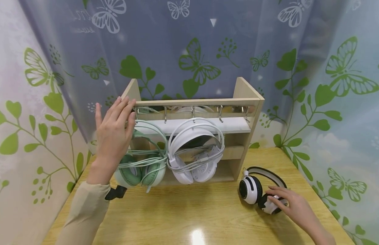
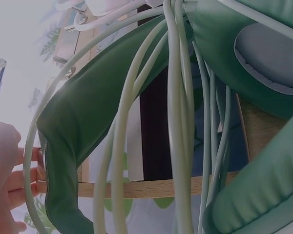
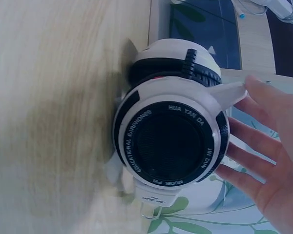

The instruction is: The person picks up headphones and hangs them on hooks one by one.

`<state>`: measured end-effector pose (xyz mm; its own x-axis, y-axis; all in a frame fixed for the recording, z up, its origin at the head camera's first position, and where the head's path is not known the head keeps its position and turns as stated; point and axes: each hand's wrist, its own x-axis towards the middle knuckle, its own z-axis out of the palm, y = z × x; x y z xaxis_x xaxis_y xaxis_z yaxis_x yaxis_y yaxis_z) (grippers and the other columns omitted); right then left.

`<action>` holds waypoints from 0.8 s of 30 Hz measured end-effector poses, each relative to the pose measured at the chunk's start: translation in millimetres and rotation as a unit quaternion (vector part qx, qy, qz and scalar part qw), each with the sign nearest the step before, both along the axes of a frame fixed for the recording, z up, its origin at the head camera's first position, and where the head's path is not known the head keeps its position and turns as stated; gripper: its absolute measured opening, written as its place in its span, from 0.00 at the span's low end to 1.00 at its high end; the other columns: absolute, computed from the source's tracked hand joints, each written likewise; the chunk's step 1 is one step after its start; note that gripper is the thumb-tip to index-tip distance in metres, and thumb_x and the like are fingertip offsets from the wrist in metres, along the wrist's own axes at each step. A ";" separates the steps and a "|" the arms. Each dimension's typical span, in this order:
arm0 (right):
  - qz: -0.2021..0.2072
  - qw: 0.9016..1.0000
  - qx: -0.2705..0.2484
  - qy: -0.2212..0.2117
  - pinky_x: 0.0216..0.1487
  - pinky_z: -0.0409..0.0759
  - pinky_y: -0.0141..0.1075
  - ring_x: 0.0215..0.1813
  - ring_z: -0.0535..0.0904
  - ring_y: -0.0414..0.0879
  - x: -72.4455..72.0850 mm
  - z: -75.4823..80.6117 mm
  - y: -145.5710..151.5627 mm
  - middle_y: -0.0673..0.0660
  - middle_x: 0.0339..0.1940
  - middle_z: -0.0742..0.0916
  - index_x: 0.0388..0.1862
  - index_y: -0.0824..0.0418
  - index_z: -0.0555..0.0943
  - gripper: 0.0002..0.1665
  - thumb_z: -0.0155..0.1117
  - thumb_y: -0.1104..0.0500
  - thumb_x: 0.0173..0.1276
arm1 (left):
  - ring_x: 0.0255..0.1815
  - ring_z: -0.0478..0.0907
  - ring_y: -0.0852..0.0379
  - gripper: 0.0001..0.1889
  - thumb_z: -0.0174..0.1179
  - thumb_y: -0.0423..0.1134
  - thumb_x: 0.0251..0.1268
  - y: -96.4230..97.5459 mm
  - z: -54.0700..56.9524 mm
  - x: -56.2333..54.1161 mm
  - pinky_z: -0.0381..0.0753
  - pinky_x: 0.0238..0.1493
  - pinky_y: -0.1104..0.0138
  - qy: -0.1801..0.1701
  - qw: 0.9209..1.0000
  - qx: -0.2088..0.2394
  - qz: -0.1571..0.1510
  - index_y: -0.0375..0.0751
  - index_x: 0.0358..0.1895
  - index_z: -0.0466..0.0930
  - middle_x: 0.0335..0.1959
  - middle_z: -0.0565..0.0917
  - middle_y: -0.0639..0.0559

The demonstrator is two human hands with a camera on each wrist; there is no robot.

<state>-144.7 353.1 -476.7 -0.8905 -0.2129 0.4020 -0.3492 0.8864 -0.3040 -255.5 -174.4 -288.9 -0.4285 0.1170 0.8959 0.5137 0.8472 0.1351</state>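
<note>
My left hand (image 1: 114, 132) lies with extended fingers at the shelf's upper left corner, beside the green headphones (image 1: 152, 170). In the left wrist view its fingertips (image 2: 31, 180) show behind the green headband (image 2: 107, 73), which partly hides them. Black-and-white headphones (image 1: 252, 190) lie on the table to the right of the shelf. On their nearer ear cup is my right hand (image 1: 296, 207). The right wrist view shows its thumb at a white arm on the lettered ear cup (image 3: 168, 144), with the other fingers reaching behind that cup.
A wooden shelf (image 1: 252, 136) has a row of metal hooks (image 1: 220, 114) under its top rail. White headphones (image 1: 201, 166) with a bundled cable hang at its middle, next to the green pair. Butterfly-patterned curtains (image 1: 213, 41) surround the wooden table (image 1: 177, 211).
</note>
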 end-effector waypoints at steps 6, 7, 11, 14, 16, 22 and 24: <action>-0.003 1.000 0.005 -0.009 0.41 0.86 0.49 0.47 0.88 0.55 -8.0 6.3 1.5 0.58 0.53 0.89 0.50 0.53 0.89 0.12 0.70 0.56 0.69 | 0.73 0.70 0.46 0.19 0.52 0.43 0.80 0.3 0.2 0.6 0.37 0.82 0.46 0.000 1.000 0.002 -0.003 0.43 0.67 0.79 0.68 0.78 0.44; -0.003 1.000 0.003 -0.007 0.41 0.86 0.50 0.47 0.88 0.56 -9.4 7.4 1.8 0.58 0.53 0.89 0.51 0.54 0.89 0.12 0.70 0.56 0.69 | 0.73 0.70 0.46 0.19 0.52 0.43 0.80 0.2 0.1 0.6 0.37 0.82 0.46 0.000 1.000 0.002 -0.002 0.43 0.67 0.79 0.68 0.78 0.44; -0.008 1.000 -0.007 0.003 0.42 0.85 0.54 0.49 0.87 0.60 -14.3 12.1 4.7 0.57 0.51 0.90 0.51 0.54 0.88 0.12 0.69 0.57 0.70 | 0.73 0.70 0.46 0.20 0.52 0.43 0.80 0.2 -0.8 -0.1 0.38 0.82 0.45 0.001 1.000 0.000 -0.001 0.43 0.67 0.79 0.68 0.78 0.44; -0.020 0.999 -0.018 0.018 0.36 0.84 0.50 0.48 0.87 0.60 -17.9 15.3 7.7 0.58 0.51 0.90 0.52 0.54 0.88 0.12 0.68 0.58 0.72 | 0.73 0.70 0.45 0.19 0.52 0.43 0.80 0.6 -1.3 -0.7 0.38 0.82 0.45 0.003 1.000 0.001 -0.002 0.43 0.67 0.79 0.68 0.78 0.44; -0.027 0.999 -0.026 0.035 0.35 0.84 0.50 0.47 0.87 0.61 -20.7 16.1 10.3 0.60 0.51 0.90 0.53 0.55 0.88 0.13 0.68 0.59 0.72 | 0.73 0.70 0.45 0.19 0.52 0.43 0.80 0.7 -1.4 -0.9 0.38 0.82 0.45 0.005 1.000 0.002 -0.003 0.42 0.67 0.79 0.68 0.78 0.44; -0.031 0.995 -0.053 0.077 0.36 0.85 0.56 0.44 0.87 0.65 -29.3 20.1 18.4 0.64 0.48 0.90 0.55 0.59 0.87 0.14 0.66 0.63 0.72 | 0.73 0.70 0.45 0.19 0.53 0.43 0.80 0.3 -0.8 -0.4 0.38 0.82 0.45 0.004 1.000 0.000 -0.002 0.42 0.67 0.79 0.68 0.78 0.44; -0.032 0.995 -0.058 0.081 0.38 0.85 0.58 0.44 0.86 0.65 -31.5 22.7 19.8 0.65 0.47 0.90 0.55 0.61 0.86 0.14 0.66 0.64 0.72 | 0.73 0.70 0.45 0.19 0.53 0.42 0.79 0.0 -0.7 -0.2 0.37 0.82 0.45 0.003 1.000 -0.003 -0.001 0.42 0.67 0.79 0.68 0.78 0.43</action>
